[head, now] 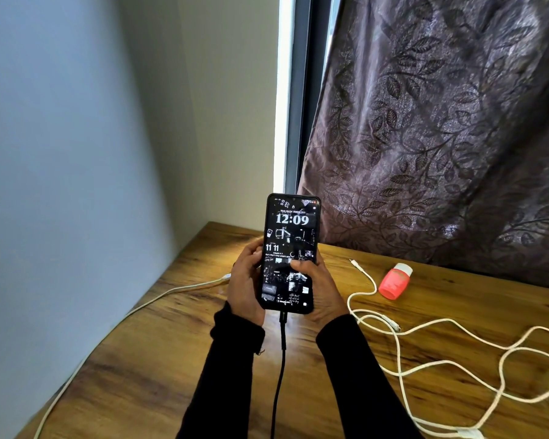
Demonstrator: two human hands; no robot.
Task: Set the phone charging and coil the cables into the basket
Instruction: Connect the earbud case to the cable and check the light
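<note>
A wooden table [159, 359] fills the lower frame. A pink capped bottle [394, 281] lies on it at centre right. A leaf-patterned curtain [441, 122] hangs upper right.

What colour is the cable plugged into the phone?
Black. The cable runs down from the phone, clearest in the head view; the loose cables on the table are white.

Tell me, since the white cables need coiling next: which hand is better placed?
Probably the right hand: the tangled white cables lie loose on its side. Both hands hold the phone.
</note>
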